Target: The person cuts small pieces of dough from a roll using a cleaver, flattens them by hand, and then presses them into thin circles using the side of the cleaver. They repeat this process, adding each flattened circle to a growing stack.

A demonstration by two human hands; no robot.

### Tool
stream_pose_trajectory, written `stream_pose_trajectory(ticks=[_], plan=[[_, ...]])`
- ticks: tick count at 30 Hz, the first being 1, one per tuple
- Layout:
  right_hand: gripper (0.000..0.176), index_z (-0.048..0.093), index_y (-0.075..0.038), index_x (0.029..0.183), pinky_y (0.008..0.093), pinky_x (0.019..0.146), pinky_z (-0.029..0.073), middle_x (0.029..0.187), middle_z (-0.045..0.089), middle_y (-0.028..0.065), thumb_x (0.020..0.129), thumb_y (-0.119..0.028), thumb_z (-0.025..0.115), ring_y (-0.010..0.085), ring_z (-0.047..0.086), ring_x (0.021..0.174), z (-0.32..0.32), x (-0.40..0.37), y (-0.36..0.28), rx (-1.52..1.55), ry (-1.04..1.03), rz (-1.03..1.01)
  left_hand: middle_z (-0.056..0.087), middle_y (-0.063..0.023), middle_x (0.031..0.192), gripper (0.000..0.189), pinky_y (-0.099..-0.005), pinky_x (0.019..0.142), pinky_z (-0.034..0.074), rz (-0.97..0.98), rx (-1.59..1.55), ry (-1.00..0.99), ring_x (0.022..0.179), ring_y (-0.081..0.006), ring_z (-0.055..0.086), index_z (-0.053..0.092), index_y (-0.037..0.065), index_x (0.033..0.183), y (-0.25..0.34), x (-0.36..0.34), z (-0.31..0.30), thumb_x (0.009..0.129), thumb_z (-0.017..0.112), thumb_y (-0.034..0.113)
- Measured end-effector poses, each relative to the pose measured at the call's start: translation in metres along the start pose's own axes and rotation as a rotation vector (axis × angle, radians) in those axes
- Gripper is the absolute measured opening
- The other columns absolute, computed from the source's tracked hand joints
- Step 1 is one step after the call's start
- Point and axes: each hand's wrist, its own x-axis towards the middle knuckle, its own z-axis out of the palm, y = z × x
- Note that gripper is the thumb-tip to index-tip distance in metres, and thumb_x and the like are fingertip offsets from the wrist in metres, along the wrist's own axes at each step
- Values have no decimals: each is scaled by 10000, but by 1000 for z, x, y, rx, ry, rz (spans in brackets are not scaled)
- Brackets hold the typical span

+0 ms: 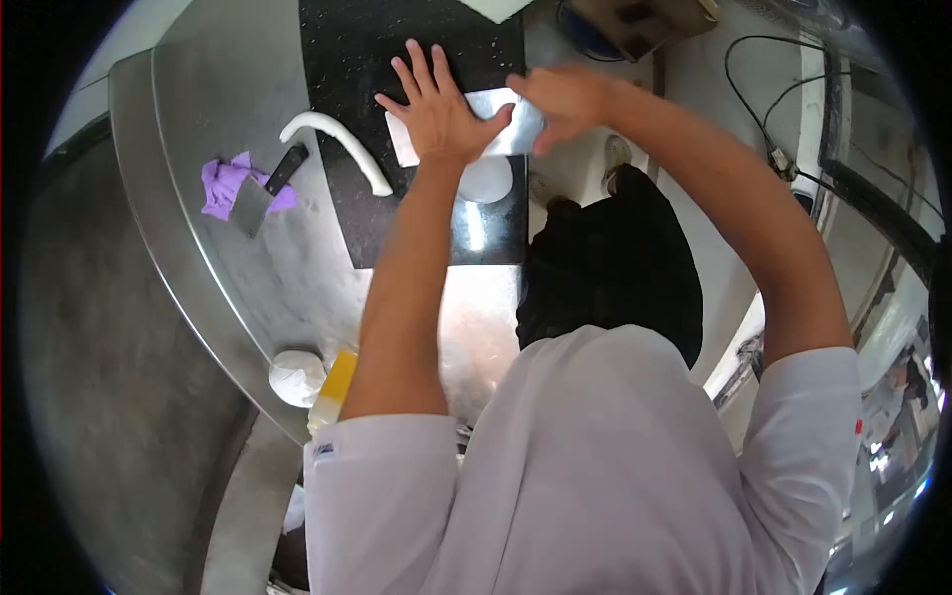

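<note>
My left hand (441, 121) lies flat with fingers spread on a broad, shiny cleaver blade (521, 124), pressing it toward the black board (347, 40). At the blade's right end my right hand (565, 99) is closed, slightly blurred; the handle is hidden inside it. A thin, pale round dough wrapper (486, 180) lies just below the blade, near the board's right edge. To the left of my left hand, a curved white rope of dough (342, 141) rests partly on the board. Small white specks dot the board's far part.
A dark-handled scraper (252, 205) lies on a purple cloth (224, 184) on the steel table (258, 89). Nearer me are a white bundle (297, 378) and a yellow box (335, 387). Beyond the right edge sits a brown box (645, 22); cables (769, 119) run farther right.
</note>
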Motion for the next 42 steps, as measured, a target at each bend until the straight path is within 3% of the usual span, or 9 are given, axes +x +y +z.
stream_pose_trajectory(ticks=[9, 11, 19, 25, 28, 32, 35, 37, 42], plan=[[901, 457, 7, 1218, 534, 735, 516, 853, 651, 264, 691, -635, 806, 494, 651, 852, 18, -25, 16, 39, 35, 33, 191, -192, 1675, 1268, -838, 1058, 77, 33, 43, -47, 1512, -539, 103, 303, 17, 1577, 23, -11, 10, 683, 619, 858], [867, 472, -14, 1285, 494, 806, 551, 957, 677, 254, 668, -438, 910, 453, 682, 950, -5, -8, 14, -121, 46, -17, 212, -193, 1668, 1284, -840, 1055, 96, -2, -19, 63, 1503, -542, 141, 313, 14, 1573, 17, 0, 9, 659, 639, 856], [880, 476, 8, 1235, 495, 820, 529, 920, 674, 253, 639, -484, 897, 471, 659, 939, 23, -25, 5, 53, -60, 93, 198, -194, 1670, 1335, -834, 1074, 81, 69, 57, -79, 1538, -490, 63, 278, 39, 1593, 20, -6, 12, 632, 624, 900], [806, 546, 9, 1174, 485, 808, 548, 967, 669, 243, 618, -431, 930, 421, 681, 949, 11, 9, 21, -104, 264, -213, 104, -185, 1695, 1365, -757, 1150, 114, -116, 111, -173, 1547, -448, 100, 197, -13, 1594, 26, 23, -35, 632, 718, 803], [780, 540, 12, 1174, 474, 812, 550, 1003, 662, 253, 637, -395, 933, 409, 678, 971, 9, -16, -18, 150, -82, 186, 84, -193, 1698, 1375, -765, 1149, 53, 17, 106, -249, 1556, -442, 44, 166, 10, 1611, 24, 0, -23, 632, 688, 822], [785, 545, 12, 1173, 471, 823, 548, 1016, 666, 247, 637, -405, 937, 414, 675, 981, 33, -11, 11, 24, -71, 175, 80, -182, 1701, 1337, -786, 1132, 55, -8, 199, -242, 1555, -445, 49, 127, 27, 1621, 30, 2, -14, 683, 645, 827], [842, 527, -3, 1226, 481, 841, 544, 1016, 669, 250, 641, -453, 931, 426, 670, 987, 7, 2, 44, -146, 201, -166, 100, -176, 1698, 1335, -790, 1128, 79, -38, 128, -81, 1553, -445, 66, 121, 33, 1622, 29, 14, -14, 689, 635, 838], [813, 547, 60, 1168, 486, 868, 531, 1081, 659, 314, 704, -532, 857, 464, 653, 1017, -26, 16, 30, -118, -62, -111, 97, -178, 1698, 1343, -787, 1132, 74, -100, 116, -98, 1554, -443, 63, 115, 43, 1625, 26, 24, -16, 683, 614, 860], [777, 543, 52, 1128, 508, 837, 523, 1031, 665, 290, 667, -470, 888, 470, 653, 987, 31, -14, 23, 71, -70, -92, 101, -175, 1699, 1312, -788, 1131, 76, 15, 190, -215, 1549, -452, 85, 137, 54, 1625, 40, -5, -12, 698, 592, 862]])
